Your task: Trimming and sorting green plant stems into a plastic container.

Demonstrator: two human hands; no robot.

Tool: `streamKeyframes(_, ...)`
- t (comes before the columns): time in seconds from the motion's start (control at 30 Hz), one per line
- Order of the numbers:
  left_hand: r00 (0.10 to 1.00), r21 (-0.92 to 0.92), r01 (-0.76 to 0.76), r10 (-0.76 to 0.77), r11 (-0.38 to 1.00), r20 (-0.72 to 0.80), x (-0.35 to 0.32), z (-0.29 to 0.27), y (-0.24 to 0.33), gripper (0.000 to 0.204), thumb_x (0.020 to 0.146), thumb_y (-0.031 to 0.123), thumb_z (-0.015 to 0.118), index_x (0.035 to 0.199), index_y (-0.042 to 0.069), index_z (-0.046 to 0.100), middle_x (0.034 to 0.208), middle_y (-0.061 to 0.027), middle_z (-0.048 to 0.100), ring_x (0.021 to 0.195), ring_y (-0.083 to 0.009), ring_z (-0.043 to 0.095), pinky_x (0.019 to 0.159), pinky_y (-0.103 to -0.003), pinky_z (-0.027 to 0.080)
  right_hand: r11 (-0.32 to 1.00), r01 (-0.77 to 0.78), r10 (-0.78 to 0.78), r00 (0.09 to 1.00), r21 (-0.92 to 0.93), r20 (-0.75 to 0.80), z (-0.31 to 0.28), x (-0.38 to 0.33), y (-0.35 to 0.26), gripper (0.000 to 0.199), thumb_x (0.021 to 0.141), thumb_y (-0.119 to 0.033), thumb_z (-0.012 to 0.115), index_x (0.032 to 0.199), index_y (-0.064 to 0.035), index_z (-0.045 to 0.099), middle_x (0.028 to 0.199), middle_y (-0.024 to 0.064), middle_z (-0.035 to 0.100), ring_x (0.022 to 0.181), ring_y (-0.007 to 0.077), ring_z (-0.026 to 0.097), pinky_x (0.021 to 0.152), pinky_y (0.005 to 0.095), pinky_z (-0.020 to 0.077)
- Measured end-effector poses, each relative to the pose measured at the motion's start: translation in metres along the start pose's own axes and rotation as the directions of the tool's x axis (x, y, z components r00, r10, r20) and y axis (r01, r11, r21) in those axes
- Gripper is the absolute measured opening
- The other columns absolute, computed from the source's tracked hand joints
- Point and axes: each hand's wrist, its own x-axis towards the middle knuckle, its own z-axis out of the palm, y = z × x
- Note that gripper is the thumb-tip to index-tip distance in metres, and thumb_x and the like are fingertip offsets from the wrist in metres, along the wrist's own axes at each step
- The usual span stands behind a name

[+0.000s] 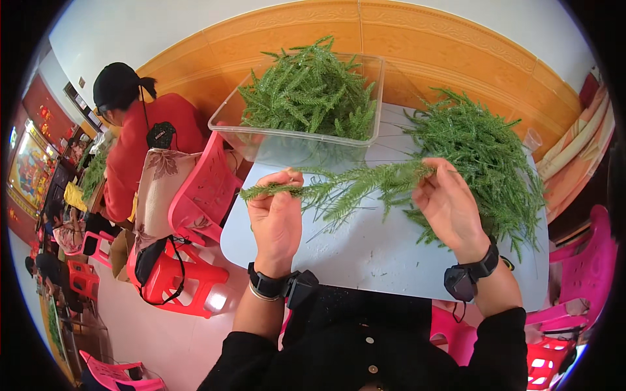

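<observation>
At the far left, a co-worker (pixel 153 153) in a red top and black cap sits turned away beside a cushion (pixel 163 189) and a pink chair (pixel 207 186). A red stool (pixel 186 277) stands nearer, left of the table (pixel 352 260). On the table's far left side, a clear bin (pixel 293 135) holds a heap of greens (pixel 313 98) rising above its rim.

Nearer, the left hand (pixel 277 205) is closed, thumb pressed to curled fingers, gripping the left end of some sprigs (pixel 355 189). The sprigs stretch between the two hands above the table, in front of the bin, with thin stems hanging below. The right hand (pixel 450 199) pinches their right end between thumb and fingertips, its other fingers loosely bent; a black strap (pixel 481 264) circles its wrist.

Behind and right of this hand, a loose pile (pixel 479 153) of similar greens covers the table's right side. Beyond stand a clear cup (pixel 532 139), a curtain (pixel 583 143) and, nearer right, a magenta chair (pixel 583 280).
</observation>
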Motion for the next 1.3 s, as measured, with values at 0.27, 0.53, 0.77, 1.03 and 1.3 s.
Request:
streamKeyframes(0.27, 0.973, -0.096, 0.184, -0.195, 0.978, -0.125, -0.007, 0.024, -0.004, 0.008, 0.081, 0.007, 0.053, 0.089, 0.005, 0.054, 0.1, -0.014, 0.057, 0.1, -0.021, 0.049, 0.095, -0.039, 0.027, 0.94, 0.247, -0.192, 0.953, -0.235, 0.235, 0.007, -0.003, 0.001, 0.029, 0.087, -0.026, 0.045, 0.106, -0.003, 0.047, 0.113, 0.0129, 0.049, 0.1, 0.0143, 0.047, 0.081, 0.0261, 0.0385)
streamKeyframes(0.53, 0.939, -0.094, 0.28, -0.293, 0.955, -0.182, -0.003, 0.02, 0.001, 0.006, 0.081, 0.006, 0.052, 0.086, 0.006, 0.056, 0.098, -0.0119, 0.058, 0.104, -0.0233, 0.049, 0.096, -0.04, 0.03, 0.689, 0.354, -0.161, 0.925, -0.632, 0.343, 0.011, -0.007, -0.01, 0.034, 0.084, -0.032, 0.049, 0.091, 0.0008, 0.055, 0.097, 0.0146, 0.059, 0.081, 0.016, 0.056, 0.07, 0.0257, 0.0422)
streamKeyframes(0.77, 0.927, -0.073, 0.344, -0.351, 0.936, -0.135, 0.0, 0.005, 0.0, 0.008, 0.083, 0.011, 0.051, 0.09, 0.009, 0.056, 0.106, -0.015, 0.054, 0.108, -0.0244, 0.047, 0.096, -0.039, 0.03, 0.786, 0.149, 0.145, 0.899, -0.6, 0.413, 0.004, -0.006, -0.016, 0.026, 0.086, -0.016, 0.045, 0.095, 0.0046, 0.057, 0.097, 0.0128, 0.059, 0.088, 0.0175, 0.055, 0.075, 0.0295, 0.0446)
streamKeyframes(1.03, 0.871, -0.232, 0.436, -0.473, 0.87, -0.135, 0.0, 0.012, 0.003, 0.013, 0.081, 0.008, 0.054, 0.094, 0.006, 0.055, 0.094, -0.0062, 0.058, 0.101, -0.0219, 0.051, 0.092, -0.035, 0.035, 0.876, 0.067, 0.102, 0.942, -0.478, 0.32, 0.008, -0.006, -0.011, 0.033, 0.083, -0.031, 0.052, 0.088, 0.0009, 0.056, 0.092, 0.0129, 0.059, 0.072, 0.0174, 0.053, 0.07, 0.0269, 0.0432)
streamKeyframes(1.3, 0.87, -0.302, 0.448, -0.488, 0.842, -0.069, -0.002, 0.013, 0.006, 0.039, 0.08, 0.007, 0.054, 0.117, 0.007, 0.042, 0.11, -0.007, 0.049, 0.097, -0.0198, 0.05, 0.084, -0.034, 0.042, 0.916, 0.085, -0.036, 0.991, -0.391, 0.132, -0.007, 0.002, -0.006, 0.023, 0.086, -0.023, 0.048, 0.096, -0.0019, 0.05, 0.1, 0.0079, 0.051, 0.09, 0.0132, 0.047, 0.075, 0.0261, 0.0404)
